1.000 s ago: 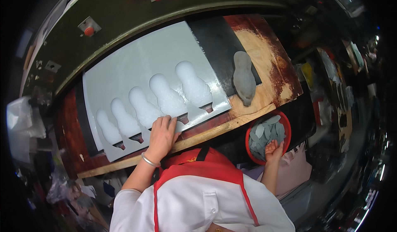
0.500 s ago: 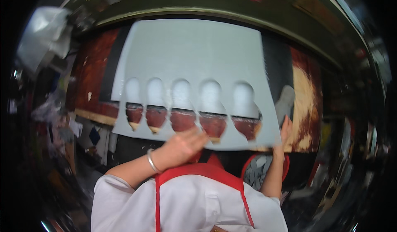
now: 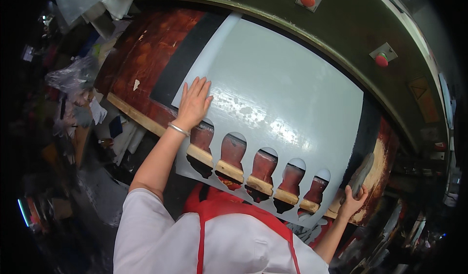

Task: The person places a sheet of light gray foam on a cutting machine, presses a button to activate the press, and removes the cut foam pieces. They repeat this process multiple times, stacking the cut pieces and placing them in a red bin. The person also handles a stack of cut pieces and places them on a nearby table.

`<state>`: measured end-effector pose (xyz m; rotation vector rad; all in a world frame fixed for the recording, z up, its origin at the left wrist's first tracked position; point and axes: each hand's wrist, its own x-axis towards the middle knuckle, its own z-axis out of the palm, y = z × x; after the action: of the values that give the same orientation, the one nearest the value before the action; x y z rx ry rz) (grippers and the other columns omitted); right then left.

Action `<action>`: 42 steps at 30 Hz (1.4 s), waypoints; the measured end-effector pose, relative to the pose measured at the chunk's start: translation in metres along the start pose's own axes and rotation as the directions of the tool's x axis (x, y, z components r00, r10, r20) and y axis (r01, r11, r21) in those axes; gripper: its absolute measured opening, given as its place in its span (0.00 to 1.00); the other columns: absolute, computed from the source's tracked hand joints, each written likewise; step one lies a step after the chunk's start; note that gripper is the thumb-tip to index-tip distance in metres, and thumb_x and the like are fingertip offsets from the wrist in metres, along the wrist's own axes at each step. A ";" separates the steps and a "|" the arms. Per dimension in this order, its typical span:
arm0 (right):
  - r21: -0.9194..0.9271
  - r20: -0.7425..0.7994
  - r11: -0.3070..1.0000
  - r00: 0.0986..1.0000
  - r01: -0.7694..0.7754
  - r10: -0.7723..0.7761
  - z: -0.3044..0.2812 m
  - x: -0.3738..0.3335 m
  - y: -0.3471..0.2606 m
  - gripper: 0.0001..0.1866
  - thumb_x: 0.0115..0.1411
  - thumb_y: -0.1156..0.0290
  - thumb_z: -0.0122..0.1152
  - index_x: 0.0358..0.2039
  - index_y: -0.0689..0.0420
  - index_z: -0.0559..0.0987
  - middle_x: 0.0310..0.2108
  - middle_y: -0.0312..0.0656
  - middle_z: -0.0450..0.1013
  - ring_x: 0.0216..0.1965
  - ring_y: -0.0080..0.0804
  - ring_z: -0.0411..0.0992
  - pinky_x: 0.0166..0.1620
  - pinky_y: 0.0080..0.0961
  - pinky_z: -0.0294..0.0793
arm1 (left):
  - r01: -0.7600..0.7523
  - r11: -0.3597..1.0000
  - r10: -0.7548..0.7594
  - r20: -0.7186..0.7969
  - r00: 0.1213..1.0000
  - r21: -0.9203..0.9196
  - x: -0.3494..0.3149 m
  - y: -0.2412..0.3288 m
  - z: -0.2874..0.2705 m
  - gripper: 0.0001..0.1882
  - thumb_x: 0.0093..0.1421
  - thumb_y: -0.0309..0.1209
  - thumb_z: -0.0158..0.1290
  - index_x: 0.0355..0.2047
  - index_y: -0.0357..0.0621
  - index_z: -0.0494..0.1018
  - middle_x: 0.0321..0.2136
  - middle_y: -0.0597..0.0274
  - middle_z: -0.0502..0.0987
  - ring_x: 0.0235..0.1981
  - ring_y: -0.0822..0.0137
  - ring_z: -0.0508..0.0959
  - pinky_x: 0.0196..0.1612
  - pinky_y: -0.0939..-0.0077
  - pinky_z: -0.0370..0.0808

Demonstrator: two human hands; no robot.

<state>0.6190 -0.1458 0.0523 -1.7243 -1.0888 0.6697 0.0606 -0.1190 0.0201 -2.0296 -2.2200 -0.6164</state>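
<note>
White sheet [image 3: 287, 103] is pressed flat by left hand [image 3: 193, 103], grip wide, at its left edge; right hand [image 3: 352, 199] grips grey cutter [image 3: 361, 174] off its right corner.

We see a glossy, smooth pale grey sheet [image 3: 282, 93] with cut-out shapes, lying on a worn, reddish-brown lacquered wooden table [image 3: 146, 54]. A bare, pale wooden strip [image 3: 146, 122] edges the table. The machine housing [image 3: 351, 25] behind looks like matt, olive-painted metal.
</note>
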 end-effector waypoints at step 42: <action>-0.406 -0.433 0.838 0.731 0.364 -0.527 0.259 0.223 -0.157 0.40 0.69 0.48 0.29 0.65 0.71 0.39 0.67 0.64 0.30 0.69 0.55 0.32 0.67 0.42 0.38 | 0.215 0.963 -0.209 0.055 0.976 -0.162 0.129 -0.033 0.047 0.16 0.58 0.37 0.55 0.16 0.44 0.68 0.16 0.56 0.72 0.23 0.54 0.73 0.29 0.61 0.65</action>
<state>0.4513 0.1870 0.1023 -1.6444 -1.1735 -0.2973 0.0228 0.0162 0.0096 -1.9008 -2.5090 -0.8167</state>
